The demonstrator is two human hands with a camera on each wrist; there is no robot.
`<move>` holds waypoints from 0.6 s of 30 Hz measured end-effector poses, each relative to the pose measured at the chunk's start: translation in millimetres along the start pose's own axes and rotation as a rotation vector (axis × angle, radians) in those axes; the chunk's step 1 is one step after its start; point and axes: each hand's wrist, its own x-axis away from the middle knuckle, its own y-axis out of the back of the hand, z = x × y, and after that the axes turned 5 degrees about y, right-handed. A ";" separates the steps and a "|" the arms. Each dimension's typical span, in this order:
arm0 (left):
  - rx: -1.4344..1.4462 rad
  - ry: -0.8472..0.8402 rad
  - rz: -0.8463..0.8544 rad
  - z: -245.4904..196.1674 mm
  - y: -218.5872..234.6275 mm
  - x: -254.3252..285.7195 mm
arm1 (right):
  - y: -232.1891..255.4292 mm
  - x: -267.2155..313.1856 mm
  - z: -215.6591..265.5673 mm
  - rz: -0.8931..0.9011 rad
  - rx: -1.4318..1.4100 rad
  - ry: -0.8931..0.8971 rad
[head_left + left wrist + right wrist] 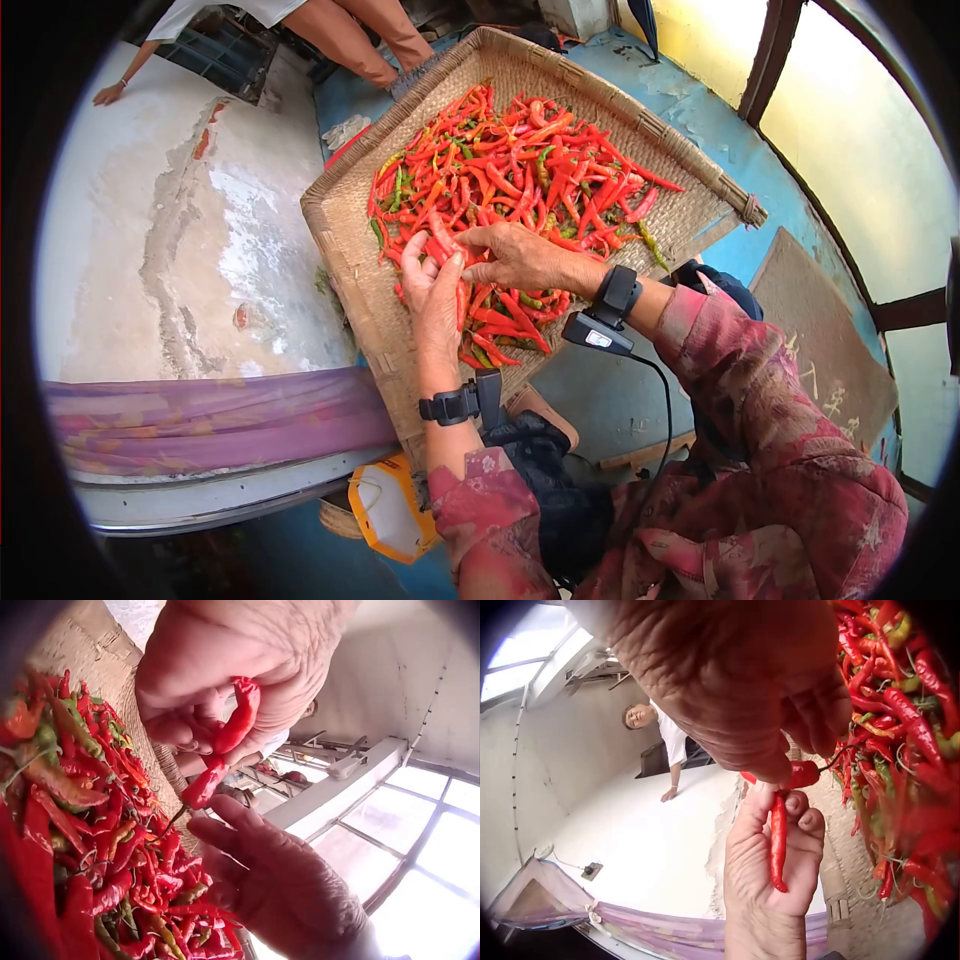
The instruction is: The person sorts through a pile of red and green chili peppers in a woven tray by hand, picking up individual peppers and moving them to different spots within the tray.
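Note:
A red chili pepper (pixel 238 720) is pinched between the thumb and fingers of my left hand (pixel 433 300). Its tapered end lies along my left palm, and the stem end (pixel 202 786) with its thin dark stem points toward the heap. My right hand (pixel 525 258) is close beside it, its fairly straight fingertips (pixel 229 810) right at the pepper's stem end. In the right wrist view the back of that hand hides part of the pepper. Below both hands, a heap of red chili peppers (pixel 510 185), a few of them green, fills much of a woven tray (pixel 690 235).
A pale cracked slab (pixel 120 250) and a purple cloth (pixel 220 425) lie to the left. Another person's hand (pixel 108 94) rests on the slab's far end. A yellow-edged container (pixel 385 505) stands below the tray's near corner. Windows (pixel 855 130) line the right side.

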 end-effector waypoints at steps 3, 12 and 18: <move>-0.046 0.004 -0.062 1.0 2.5 0.0 | 2.6 -2.0 -3.6 -0.007 0.040 0.004; 0.032 0.097 -0.080 5.8 31.5 -0.6 | 42.7 -14.0 -12.3 -0.535 0.613 -0.110; -0.023 0.008 -0.065 6.0 1.1 -1.8 | 2.1 -2.7 -0.1 0.135 0.076 -0.091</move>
